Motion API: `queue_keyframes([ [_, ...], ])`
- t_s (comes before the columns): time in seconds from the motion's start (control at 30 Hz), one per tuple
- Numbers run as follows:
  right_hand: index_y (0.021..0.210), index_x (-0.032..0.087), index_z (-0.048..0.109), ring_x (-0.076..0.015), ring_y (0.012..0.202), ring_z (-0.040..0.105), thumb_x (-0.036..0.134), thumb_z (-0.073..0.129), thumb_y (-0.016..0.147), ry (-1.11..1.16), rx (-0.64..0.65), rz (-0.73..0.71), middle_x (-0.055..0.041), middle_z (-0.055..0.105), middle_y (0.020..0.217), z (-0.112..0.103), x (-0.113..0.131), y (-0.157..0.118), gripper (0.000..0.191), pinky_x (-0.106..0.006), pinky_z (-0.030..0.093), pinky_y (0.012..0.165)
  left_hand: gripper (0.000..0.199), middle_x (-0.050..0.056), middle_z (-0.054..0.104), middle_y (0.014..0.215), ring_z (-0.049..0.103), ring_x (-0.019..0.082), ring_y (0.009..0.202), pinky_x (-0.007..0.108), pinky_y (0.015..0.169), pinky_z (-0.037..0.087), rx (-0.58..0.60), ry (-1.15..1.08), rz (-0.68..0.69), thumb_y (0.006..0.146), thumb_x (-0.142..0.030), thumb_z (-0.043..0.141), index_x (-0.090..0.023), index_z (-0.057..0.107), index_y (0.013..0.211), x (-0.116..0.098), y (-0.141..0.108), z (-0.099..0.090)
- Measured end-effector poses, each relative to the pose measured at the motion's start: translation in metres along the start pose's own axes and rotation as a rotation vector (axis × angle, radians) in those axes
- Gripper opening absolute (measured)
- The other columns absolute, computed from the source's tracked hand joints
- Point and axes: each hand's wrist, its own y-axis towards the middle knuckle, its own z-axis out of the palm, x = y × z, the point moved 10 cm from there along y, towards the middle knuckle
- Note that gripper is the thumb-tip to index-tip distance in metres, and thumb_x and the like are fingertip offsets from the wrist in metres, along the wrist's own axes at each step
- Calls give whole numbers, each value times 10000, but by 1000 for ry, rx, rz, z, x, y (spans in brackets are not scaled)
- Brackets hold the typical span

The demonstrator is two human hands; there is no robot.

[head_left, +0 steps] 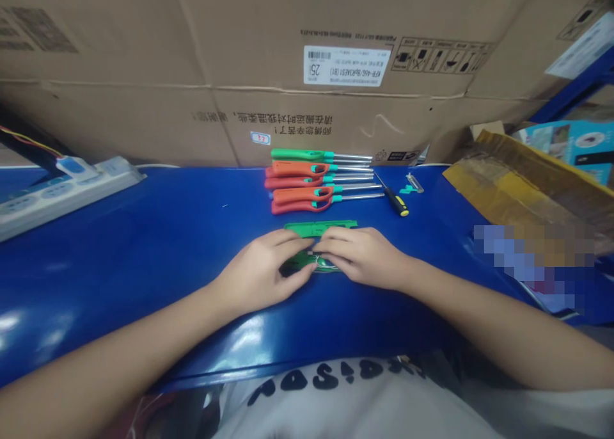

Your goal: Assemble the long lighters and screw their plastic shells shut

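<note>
On the blue table, my left hand (273, 263) curls round a green lighter casing half (300, 260), thumb along its near edge. From the other side, my right hand (362, 253) bends over the same casing, its fingertips pinched together above it. A thin white wire (317, 260) shows between the hands; exactly what the right fingertips grip is hidden. Just beyond my fingers lies a second green casing half (321, 228), its inner side facing up.
Several red, orange and green stick lighters (302, 182) lie stacked behind. A screwdriver (397, 202) and small clear and teal parts (412, 186) are to their right. A power strip (67, 192) stands left, a taped carton (527, 189) right, and a cardboard wall (268, 55) at the back.
</note>
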Motion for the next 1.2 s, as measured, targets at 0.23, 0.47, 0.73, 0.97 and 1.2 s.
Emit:
queue_keyframes([
  [0.23, 1137, 237, 727, -133, 829, 669, 193, 527, 992, -82, 17, -26, -31, 731, 1080, -2, -1, -5, 251, -249, 440, 659, 380, 108, 734, 1100, 651, 269, 1005, 427, 892, 537, 139, 132, 58, 936, -324, 640, -160, 645, 1279, -3, 1, 9],
  [0.47, 1160, 211, 717, -141, 790, 638, 181, 499, 998, -217, 57, -121, -44, 722, 1039, -5, 12, -5, 273, -263, 405, 631, 319, 100, 732, 1105, 686, 245, 1010, 396, 898, 511, 159, 120, 64, 989, -306, 598, -177, 622, 1280, 3, -1, 16],
  [0.73, 1278, 203, 659, -156, 737, 607, 158, 483, 979, -254, 264, -74, -68, 685, 1050, 11, 8, -8, 350, -270, 374, 575, 270, 94, 694, 1070, 639, 225, 1002, 366, 897, 542, 122, -15, 46, 980, -277, 617, -175, 661, 1226, 7, -1, 19],
  [0.97, 1194, 215, 696, -177, 908, 661, 168, 494, 961, -47, 152, 61, -60, 678, 1160, -18, -6, -7, 312, -288, 467, 731, 301, 95, 679, 1080, 625, 231, 991, 376, 888, 539, 164, 95, 62, 1003, -292, 571, -172, 668, 1261, 3, -2, 21],
  [1.2, 1083, 218, 654, -152, 793, 621, 234, 554, 963, -10, 369, -11, -30, 658, 1055, -3, 9, -10, 157, -273, 423, 655, 300, 99, 695, 1027, 650, 243, 901, 387, 786, 561, 197, 290, 66, 1020, -303, 509, -181, 727, 1185, -10, -5, 21],
])
